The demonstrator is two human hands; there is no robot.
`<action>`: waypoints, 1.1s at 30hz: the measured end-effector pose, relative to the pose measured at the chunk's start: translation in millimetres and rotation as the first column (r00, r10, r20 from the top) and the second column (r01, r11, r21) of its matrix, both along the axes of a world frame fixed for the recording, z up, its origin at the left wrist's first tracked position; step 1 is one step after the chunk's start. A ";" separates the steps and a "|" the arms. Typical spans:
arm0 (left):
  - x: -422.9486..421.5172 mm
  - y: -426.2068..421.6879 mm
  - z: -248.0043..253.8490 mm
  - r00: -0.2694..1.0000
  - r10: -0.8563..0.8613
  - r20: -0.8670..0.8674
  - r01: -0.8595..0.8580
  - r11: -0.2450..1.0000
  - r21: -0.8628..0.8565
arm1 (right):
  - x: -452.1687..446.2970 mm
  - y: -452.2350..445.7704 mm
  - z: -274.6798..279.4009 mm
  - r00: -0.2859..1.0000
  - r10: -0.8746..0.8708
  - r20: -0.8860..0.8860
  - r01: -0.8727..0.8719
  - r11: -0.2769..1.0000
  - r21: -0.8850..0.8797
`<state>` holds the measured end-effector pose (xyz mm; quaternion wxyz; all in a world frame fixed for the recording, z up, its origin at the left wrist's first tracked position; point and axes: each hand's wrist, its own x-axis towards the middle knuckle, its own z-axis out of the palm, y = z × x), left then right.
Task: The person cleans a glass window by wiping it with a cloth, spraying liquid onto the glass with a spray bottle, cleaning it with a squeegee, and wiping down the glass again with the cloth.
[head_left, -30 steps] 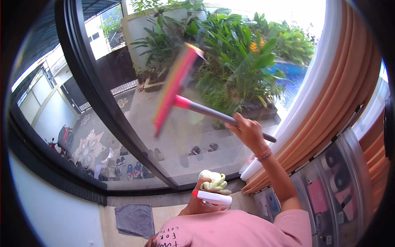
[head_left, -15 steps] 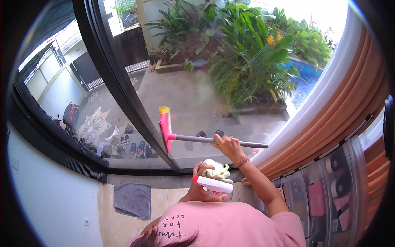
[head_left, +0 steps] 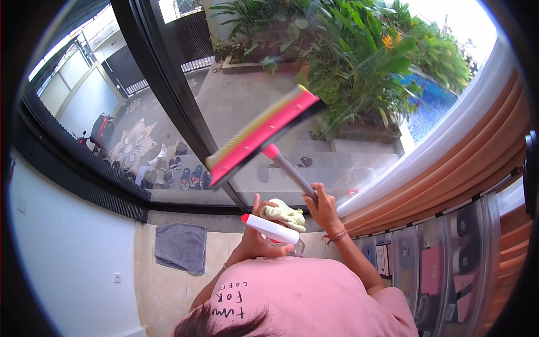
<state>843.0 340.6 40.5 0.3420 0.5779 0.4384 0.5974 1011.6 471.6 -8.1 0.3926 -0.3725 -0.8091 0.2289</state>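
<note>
My right hand (head_left: pixel 323 209) is closed round the grey handle of a pink window squeegee (head_left: pixel 266 137). Its wide head slants upward to the right in front of the glass, showing a yellow mesh sponge on one side and a dark blade edge on the other. In front of my chest, my left hand (head_left: pixel 255 242) is wrapped round a spray bottle (head_left: pixel 273 229) with a white head and red nozzle. A crumpled pale green cloth (head_left: pixel 285 214) is bunched in that same hand. Most of the bottle's body is hidden below its head.
The large window (head_left: pixel 252 106) stands ahead in a dark frame (head_left: pixel 168 95). An orange curtain (head_left: pixel 432 174) and clear-fronted storage boxes (head_left: pixel 432 269) line the right. On the floor at left lies a grey mat (head_left: pixel 181 248). Outside are sandals (head_left: pixel 195 177), plants and a pool.
The squeegee has swung from upright at the window frame to a slant, and its head looks larger and nearer. My right hand has dropped slightly; the bottle and cloth have shifted left.
</note>
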 end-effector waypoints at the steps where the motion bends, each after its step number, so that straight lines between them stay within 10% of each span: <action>1: -5.0 2.0 2.4 1.000 -0.001 -0.006 0.001 1.000 -0.004 | -11.2 -5.6 13.6 0.995 0.088 -0.041 -0.091 0.994 -0.060; 5: -19.8 10.0 19.4 0.897 -0.083 -0.433 0.133 0.987 0.085 | -32.2 -10.9 45.6 0.887 0.419 -0.195 -0.459 0.849 -0.263; 7: -14.2 11.5 24.0 0.993 -0.052 0.105 0.042 0.995 0.094 | -37.3 -11.0 46.0 0.856 0.475 -0.202 -0.516 0.802 -0.301; 8: -30.2 13.0 30.7 0.980 -0.130 -0.152 0.159 0.967 0.200 | -39.3 -9.9 45.1 0.837 0.526 -0.151 -0.547 0.792 -0.270; 9: -24.3 9.9 34.7 0.983 -0.160 0.092 0.152 0.984 0.089 | -41.4 -9.1 44.8 0.813 0.573 -0.098 -0.579 0.780 -0.237; 12: -38.9 15.9 39.4 0.973 -0.120 -0.199 0.188 0.910 0.368 | -44.9 -13.5 46.9 0.805 0.588 -0.078 -0.590 0.779 -0.213; 15: -27.9 3.5 36.7 0.986 -0.112 0.124 0.105 0.993 0.059 | -48.5 -21.0 40.7 0.822 0.566 -0.064 -0.562 0.787 -0.255; 18: -25.9 8.5 43.3 0.994 -0.108 -0.022 0.109 0.991 0.081 | -41.4 -22.3 47.5 0.654 0.499 -0.568 -0.674 0.726 -0.138; 21: -14.6 9.2 40.2 0.990 -0.088 0.112 0.088 0.996 0.008 | -25.6 -28.8 85.1 0.648 0.618 -0.445 -0.743 0.642 -0.192; 25: -20.7 19.4 36.9 0.976 -0.215 0.026 0.211 0.973 0.098 | -14.2 -32.0 95.7 0.821 0.417 -0.390 -0.571 0.615 -0.544; 29: -15.8 21.5 42.8 0.980 -0.162 -0.111 0.186 0.947 0.261 | -2.4 -33.0 98.5 0.860 0.424 -0.285 -0.506 0.781 -0.366; 33: -20.1 31.3 41.8 0.971 0.020 -0.238 0.067 0.934 0.350 | 5.7 -21.4 87.3 0.657 0.063 -0.751 -0.617 0.617 -0.488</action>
